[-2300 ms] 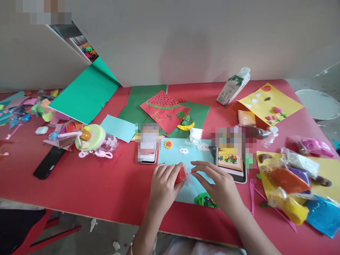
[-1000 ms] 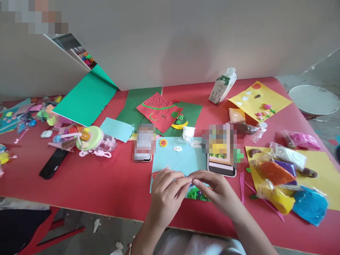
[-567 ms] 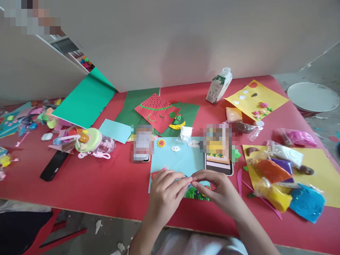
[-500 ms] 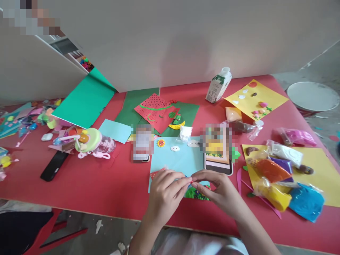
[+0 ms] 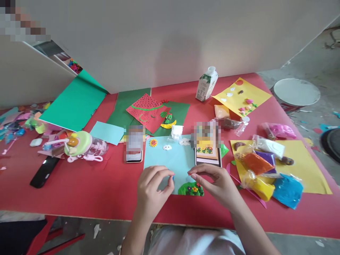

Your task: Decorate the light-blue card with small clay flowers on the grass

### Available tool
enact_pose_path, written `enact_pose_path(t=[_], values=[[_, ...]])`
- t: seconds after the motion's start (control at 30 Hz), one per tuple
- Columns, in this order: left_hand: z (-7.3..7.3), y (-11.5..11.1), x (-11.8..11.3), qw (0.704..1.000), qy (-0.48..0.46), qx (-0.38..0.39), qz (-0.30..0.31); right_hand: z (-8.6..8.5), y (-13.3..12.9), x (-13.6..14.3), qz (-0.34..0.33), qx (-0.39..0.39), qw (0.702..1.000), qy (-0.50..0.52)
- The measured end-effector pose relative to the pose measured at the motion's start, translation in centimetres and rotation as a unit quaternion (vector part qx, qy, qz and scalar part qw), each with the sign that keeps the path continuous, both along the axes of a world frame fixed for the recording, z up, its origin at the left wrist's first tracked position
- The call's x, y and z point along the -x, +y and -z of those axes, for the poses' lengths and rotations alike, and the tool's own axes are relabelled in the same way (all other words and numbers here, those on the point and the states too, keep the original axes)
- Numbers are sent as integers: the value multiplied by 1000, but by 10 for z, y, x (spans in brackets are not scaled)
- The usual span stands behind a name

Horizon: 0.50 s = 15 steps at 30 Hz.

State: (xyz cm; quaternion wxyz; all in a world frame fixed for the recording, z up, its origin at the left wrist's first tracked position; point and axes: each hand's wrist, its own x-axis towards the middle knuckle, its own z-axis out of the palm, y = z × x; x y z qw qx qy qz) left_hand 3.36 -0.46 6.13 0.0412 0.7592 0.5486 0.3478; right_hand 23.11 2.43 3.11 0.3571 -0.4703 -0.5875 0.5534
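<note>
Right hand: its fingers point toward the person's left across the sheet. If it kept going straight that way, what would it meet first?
Most likely the left hand. The right hand has its fingertips aimed leftward over the light blue sheet, with only bare sheet between. Depth is unclear, so it might pass just beyond the left fingers.

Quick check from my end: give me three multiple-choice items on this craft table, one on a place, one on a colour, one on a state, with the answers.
1. Where is the green clay patch on the light blue sheet?
A. near corner, between the hands
B. far edge
C. off the sheet

2. What colour is the table?
A. white
B. red
C. black

3. How does the milk carton stand?
A. on its side
B. crushed flat
C. upright

Answers: 1 A, it lies between the left hand and right hand. 2 B, bare top is red. 3 C, cap on top.
</note>
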Motion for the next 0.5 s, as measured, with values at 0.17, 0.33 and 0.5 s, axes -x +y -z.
enact_pose_path(t=[0.17, 0.33, 0.5], values=[[6, 3, 14, 997, 68, 36, -7, 1, 1, -6, 13, -8, 1000, 0], [19, 6, 26, 974, 186, 128, -33, 4, 0, -8, -8, 7, 1000, 4], [16, 9, 22, 939, 225, 250, -78, 7, -8, 7, -59, 49, 996, 35]])
